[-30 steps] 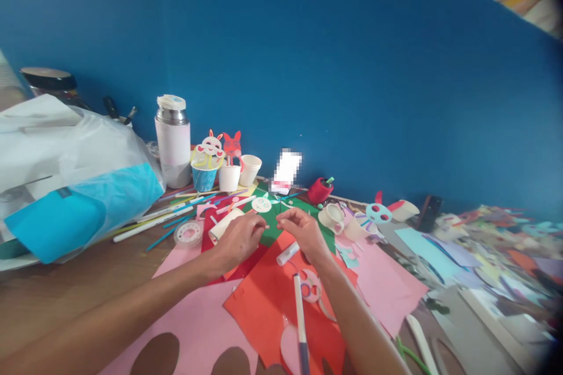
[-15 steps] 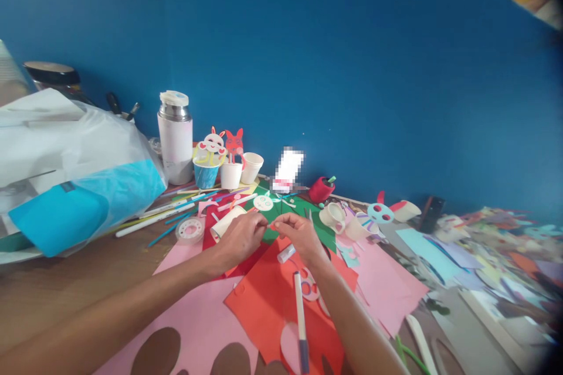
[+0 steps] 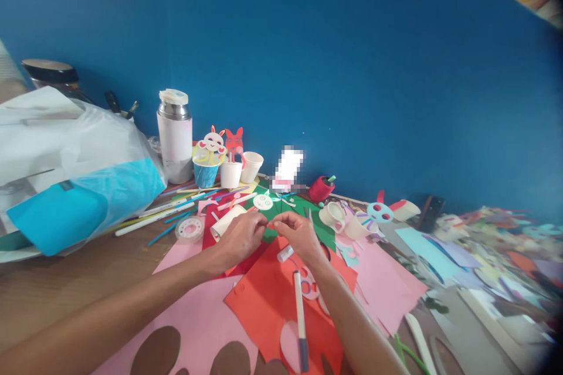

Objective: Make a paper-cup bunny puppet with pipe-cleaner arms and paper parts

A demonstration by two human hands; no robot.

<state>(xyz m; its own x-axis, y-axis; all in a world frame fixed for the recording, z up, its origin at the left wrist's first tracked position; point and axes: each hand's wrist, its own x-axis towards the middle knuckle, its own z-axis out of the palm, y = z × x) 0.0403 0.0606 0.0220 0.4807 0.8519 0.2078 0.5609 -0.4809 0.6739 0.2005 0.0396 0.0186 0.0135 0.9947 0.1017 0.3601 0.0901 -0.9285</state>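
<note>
Both hands meet over the coloured paper, fingertips almost touching. My right hand (image 3: 299, 235) pinches a small red paper piece (image 3: 271, 225), whose shape I cannot make out. My left hand (image 3: 244, 237) is closed, its fingertips beside that piece; what is in them is hidden. Under the left hand a white paper cup (image 3: 226, 220) lies on its side. Just beyond the fingers a white paper animal face (image 3: 263, 201) rests on green paper (image 3: 303, 206). Below the right hand a glue stick (image 3: 285, 254) and a white marker (image 3: 299, 316) lie on red paper (image 3: 259, 310).
A roll of tape (image 3: 189, 228), several pens (image 3: 153, 211) and a thermos (image 3: 175, 140) stand or lie to the left. Decorated cups (image 3: 206, 174) line the wall. Pink paper (image 3: 391, 287) and cut scraps (image 3: 492, 275) spread rightward. A bulky plastic bag (image 3: 109, 135) sits far left.
Both hands keep almost the same place and pinch. The view has shifted very slightly; the objects on the table lie as before.
</note>
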